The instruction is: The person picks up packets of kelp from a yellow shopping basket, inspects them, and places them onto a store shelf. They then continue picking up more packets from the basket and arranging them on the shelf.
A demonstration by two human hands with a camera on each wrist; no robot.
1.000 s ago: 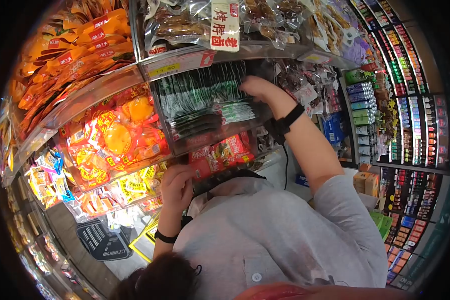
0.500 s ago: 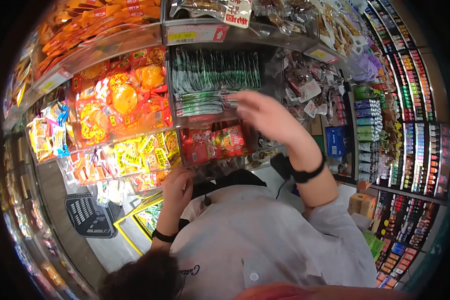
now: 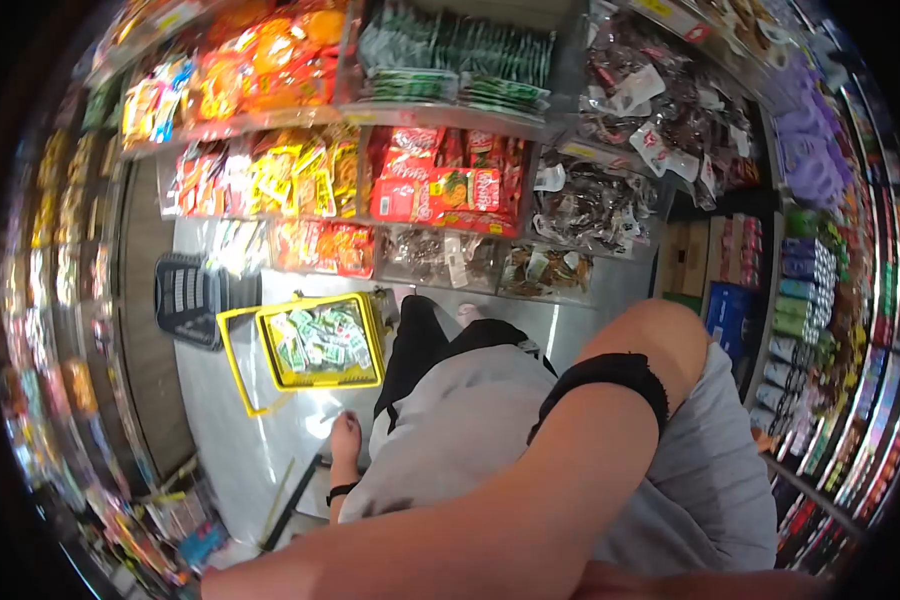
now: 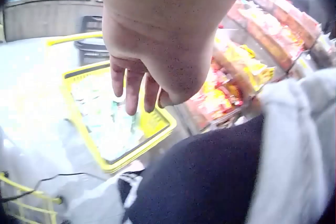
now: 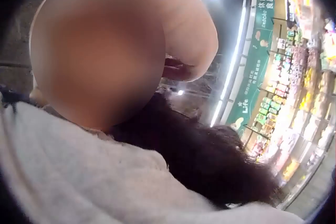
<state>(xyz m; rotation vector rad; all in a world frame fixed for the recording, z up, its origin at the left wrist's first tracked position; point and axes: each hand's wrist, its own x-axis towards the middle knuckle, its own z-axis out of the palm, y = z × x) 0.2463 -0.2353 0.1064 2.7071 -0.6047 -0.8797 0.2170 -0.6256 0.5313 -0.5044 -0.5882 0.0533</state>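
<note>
My left hand (image 3: 346,437) hangs low beside my grey shirt, with nothing in it. In the left wrist view, its fingers (image 4: 133,90) dangle loosely, overlapping the yellow basket (image 4: 79,113). That basket stands on the floor in the head view and holds several green-and-white packets (image 3: 315,340). The right forearm (image 3: 490,500) crosses my chest toward the lower left, bent at the elbow. In the right wrist view the right hand (image 5: 186,29) is up at my head, close above the dark hair (image 5: 184,150); its fingers are mostly hidden.
A dark grey basket (image 3: 190,300) sits on the floor beyond the yellow one. Tiered shelf bins ahead hold red packets (image 3: 435,195), yellow packets (image 3: 295,180) and dark green packets (image 3: 460,50). Stocked shelves line both sides.
The right hand has left the bin of green packets and risen to my head. My left hand has dropped from the shelf edge to my side. The head view has tilted down.
</note>
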